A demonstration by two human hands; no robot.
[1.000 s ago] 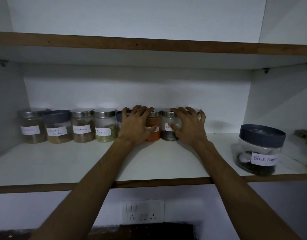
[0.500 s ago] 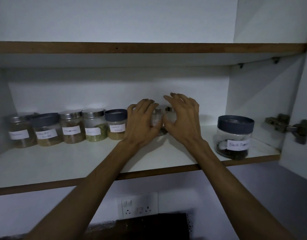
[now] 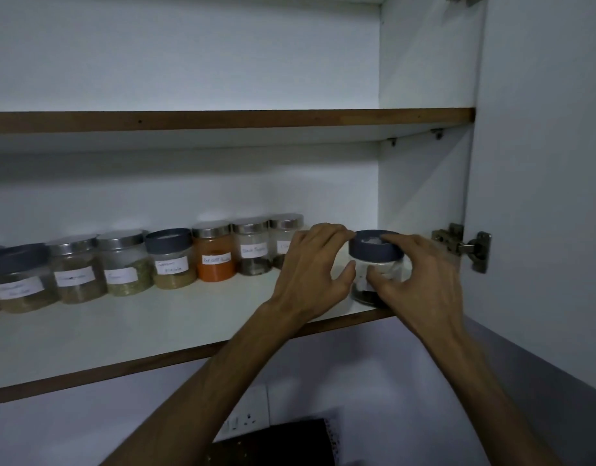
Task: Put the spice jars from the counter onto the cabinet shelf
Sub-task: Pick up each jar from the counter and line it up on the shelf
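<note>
Head view shows both hands cupping the grey-lidded jar (image 3: 373, 264) at the shelf (image 3: 155, 331) front edge: right hand (image 3: 420, 284) seemingly gripping it, left hand (image 3: 313, 274) curved beside it, possibly touching.

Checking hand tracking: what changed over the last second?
Both hands left the middle of the jar row and moved right to the dark-lidded jar by the shelf's front edge; the right hand now grips it, the left hand alongside. Row unchanged.

Handwritten labels: "Garam masala" on grey-lidded jar (image 3: 170, 260), "Red Chilli Powder" on orange jar (image 3: 216, 255)
</note>
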